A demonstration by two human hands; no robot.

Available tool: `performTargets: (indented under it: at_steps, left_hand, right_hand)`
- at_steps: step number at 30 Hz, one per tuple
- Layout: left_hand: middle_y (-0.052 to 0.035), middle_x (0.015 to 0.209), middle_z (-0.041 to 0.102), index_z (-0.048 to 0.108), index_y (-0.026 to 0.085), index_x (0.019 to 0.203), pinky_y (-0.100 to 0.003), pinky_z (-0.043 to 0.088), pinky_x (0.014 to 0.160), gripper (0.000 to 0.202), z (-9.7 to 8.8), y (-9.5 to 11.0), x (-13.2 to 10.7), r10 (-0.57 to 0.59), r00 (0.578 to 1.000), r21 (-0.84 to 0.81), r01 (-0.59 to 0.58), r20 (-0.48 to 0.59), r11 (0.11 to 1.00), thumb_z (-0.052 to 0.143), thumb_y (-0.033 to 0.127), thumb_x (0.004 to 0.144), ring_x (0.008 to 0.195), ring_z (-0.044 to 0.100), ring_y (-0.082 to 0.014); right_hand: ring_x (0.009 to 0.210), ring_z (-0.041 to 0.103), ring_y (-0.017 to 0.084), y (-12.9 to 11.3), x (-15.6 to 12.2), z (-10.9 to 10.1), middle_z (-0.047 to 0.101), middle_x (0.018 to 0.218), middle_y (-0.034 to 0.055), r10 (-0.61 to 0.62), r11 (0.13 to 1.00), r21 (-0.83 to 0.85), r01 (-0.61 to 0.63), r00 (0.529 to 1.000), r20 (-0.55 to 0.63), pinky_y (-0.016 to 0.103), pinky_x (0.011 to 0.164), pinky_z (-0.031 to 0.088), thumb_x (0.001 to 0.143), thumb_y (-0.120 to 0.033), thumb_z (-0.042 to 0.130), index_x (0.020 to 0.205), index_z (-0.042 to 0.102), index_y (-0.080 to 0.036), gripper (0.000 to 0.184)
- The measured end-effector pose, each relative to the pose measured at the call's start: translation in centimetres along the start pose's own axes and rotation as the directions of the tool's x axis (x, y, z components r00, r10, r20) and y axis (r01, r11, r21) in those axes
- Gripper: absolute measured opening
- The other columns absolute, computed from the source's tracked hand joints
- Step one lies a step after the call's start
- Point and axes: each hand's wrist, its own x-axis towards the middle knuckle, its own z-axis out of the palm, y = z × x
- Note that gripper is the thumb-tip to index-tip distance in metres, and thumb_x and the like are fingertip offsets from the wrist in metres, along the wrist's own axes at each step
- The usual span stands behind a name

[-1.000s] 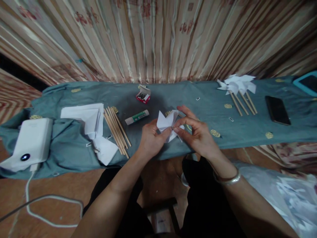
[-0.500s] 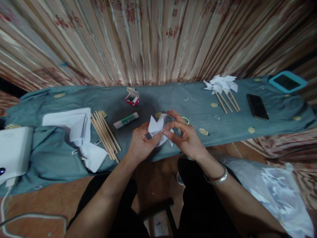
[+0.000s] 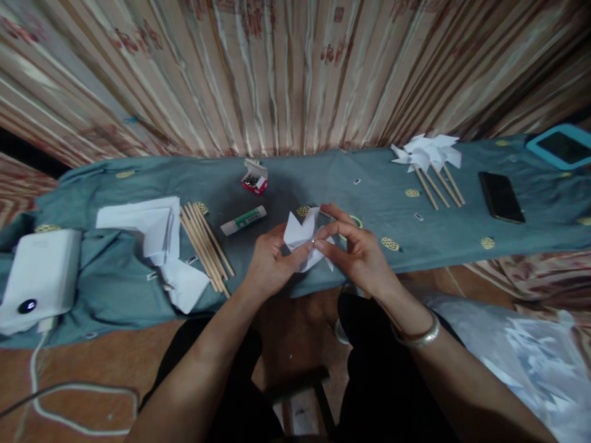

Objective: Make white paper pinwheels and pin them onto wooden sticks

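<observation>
A folded white paper pinwheel (image 3: 300, 237) is held between both hands above the front edge of the blue-grey cloth (image 3: 286, 184). My left hand (image 3: 270, 264) grips it from the left with the fingers closed on its folds. My right hand (image 3: 360, 249) pinches its centre with thumb and forefinger, where a small shiny pin shows. A glue stick (image 3: 243, 220) lies just left of the hands. An open red box of pins (image 3: 254, 179) sits behind it.
Wooden sticks (image 3: 205, 246) and white paper sheets (image 3: 148, 224) lie at the left, beside a white device (image 3: 39, 277) with a cable. Finished pinwheels on sticks (image 3: 429, 161), a black phone (image 3: 501, 197) and a teal-cased tablet (image 3: 561, 146) are at the right. A curtain hangs behind.
The view has shifted a little. Both hands keep hold of the paper pinwheel, and my right thumb and forefinger have closed tighter on its centre.
</observation>
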Motion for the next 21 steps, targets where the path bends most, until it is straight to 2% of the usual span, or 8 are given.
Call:
performTargets:
  at_steps: [3, 6, 8, 13, 17, 21]
  left_hand:
    - [-0.0049, 0.083, 0.072, 0.070, 0.015, 0.078, -0.025, 0.050, 0.066, 0.022, 0.0, -0.1, -0.1, 0.008, 1.000, -0.034, -0.008, 0.004, 0.999, 0.067, 0.037, 0.078, 0.077, 0.066, -0.0183]
    - [-0.0047, 0.079, 0.071, 0.070, 0.014, 0.076, -0.024, 0.049, 0.064, 0.023, -0.1, -0.2, -0.2, -0.010, 1.000, -0.057, 0.010, 0.005, 0.998, 0.067, 0.038, 0.078, 0.075, 0.065, -0.0179]
    - [-0.0050, 0.078, 0.070, 0.070, 0.014, 0.077, -0.024, 0.049, 0.063, 0.026, -0.2, -0.2, -0.2, -0.027, 1.000, -0.073, 0.028, 0.010, 0.997, 0.067, 0.040, 0.078, 0.075, 0.064, -0.0179]
    - [-0.0051, 0.081, 0.071, 0.072, 0.015, 0.084, -0.025, 0.049, 0.064, 0.031, -0.1, -0.3, -0.4, -0.070, 0.997, -0.161, 0.075, 0.034, 0.984, 0.069, 0.045, 0.077, 0.075, 0.064, -0.0175]
    - [-0.0048, 0.081, 0.071, 0.072, 0.015, 0.084, -0.024, 0.048, 0.063, 0.030, -0.1, -0.2, -0.4, -0.088, 0.994, -0.201, 0.099, 0.060, 0.975, 0.069, 0.044, 0.077, 0.074, 0.064, -0.0169]
    - [-0.0047, 0.078, 0.071, 0.072, 0.014, 0.084, -0.023, 0.047, 0.060, 0.033, -0.1, -0.3, -0.5, -0.122, 0.990, -0.215, 0.135, 0.070, 0.967, 0.070, 0.046, 0.076, 0.072, 0.063, -0.0164]
  right_hand:
    - [0.137, 0.043, 0.027, 0.5, -0.1, 0.2, 0.053, 0.142, 0.0055, 0.015, 0.999, 0.041, -0.012, 0.999, -0.052, 0.048, 0.116, 0.028, 0.075, -0.034, 0.076, 0.098, 0.067, -0.027, 0.026]
    - [0.136, 0.044, 0.026, 0.9, -0.1, 0.5, 0.051, 0.143, 0.0064, 0.056, 0.991, 0.127, -0.045, 0.995, -0.086, 0.047, 0.115, 0.032, 0.071, -0.035, 0.080, 0.123, 0.057, -0.029, 0.057]
    - [0.132, 0.049, 0.025, 0.9, -0.1, 0.7, 0.055, 0.139, 0.0075, 0.089, 0.976, 0.207, -0.070, 0.992, -0.084, 0.046, 0.112, 0.037, 0.068, -0.035, 0.082, 0.129, 0.051, -0.028, 0.069]
    - [0.094, 0.069, 0.020, 0.0, 0.1, 1.0, 0.072, 0.106, 0.0032, 0.206, 0.895, 0.392, -0.214, 0.977, 0.062, 0.038, 0.088, 0.055, 0.069, -0.037, 0.080, 0.131, 0.044, -0.028, 0.072]
    - [0.077, 0.068, 0.016, -0.8, 0.2, 1.0, 0.072, 0.085, -0.0026, 0.256, 0.871, 0.412, -0.269, 0.963, 0.088, 0.030, 0.074, 0.056, 0.067, -0.036, 0.082, 0.127, 0.047, -0.026, 0.070]
    - [0.072, 0.067, 0.015, -1.0, 0.2, 0.9, 0.072, 0.083, -0.0031, 0.240, 0.885, 0.392, -0.249, 0.968, 0.073, 0.028, 0.069, 0.055, 0.066, -0.036, 0.082, 0.124, 0.050, -0.026, 0.067]
